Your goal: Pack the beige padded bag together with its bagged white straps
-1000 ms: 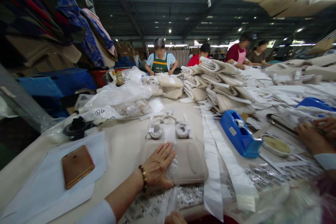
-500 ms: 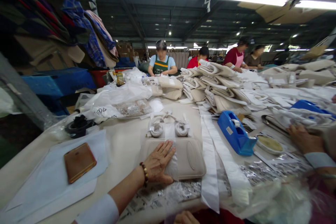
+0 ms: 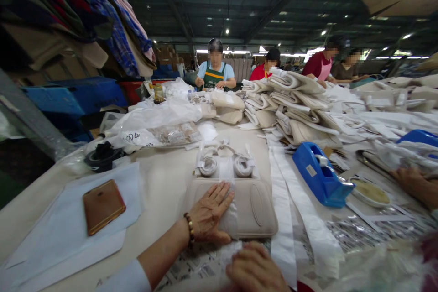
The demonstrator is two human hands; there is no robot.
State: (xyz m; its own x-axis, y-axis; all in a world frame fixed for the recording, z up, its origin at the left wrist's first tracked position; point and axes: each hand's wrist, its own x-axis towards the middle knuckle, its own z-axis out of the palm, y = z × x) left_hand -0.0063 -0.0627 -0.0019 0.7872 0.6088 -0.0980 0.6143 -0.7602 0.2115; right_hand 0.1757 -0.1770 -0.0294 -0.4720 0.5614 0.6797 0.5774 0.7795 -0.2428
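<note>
At the bottom centre of the frame, the right hand (image 3: 255, 264) is curled just beside the near edge of a beige bag (image 3: 258, 210); whether its fingers pinch anything cannot be told. The left hand (image 3: 210, 212) lies spread on the bag, pressing without grasping. The bag sits flat in the lower middle of the frame, with a plastic band (image 3: 233, 219) running across it. It looks light and padded, soft on its face yet firm enough to keep its shape; the plastic is probably slippery, so the rounded side edges seem the surer hold. At its far edge are two strap coils (image 3: 208, 166), likely a poor place to lift by. A blue tape dispenser (image 3: 318, 175) stands right of centre; beyond rises a pile of folded pieces (image 3: 299, 107).
</note>
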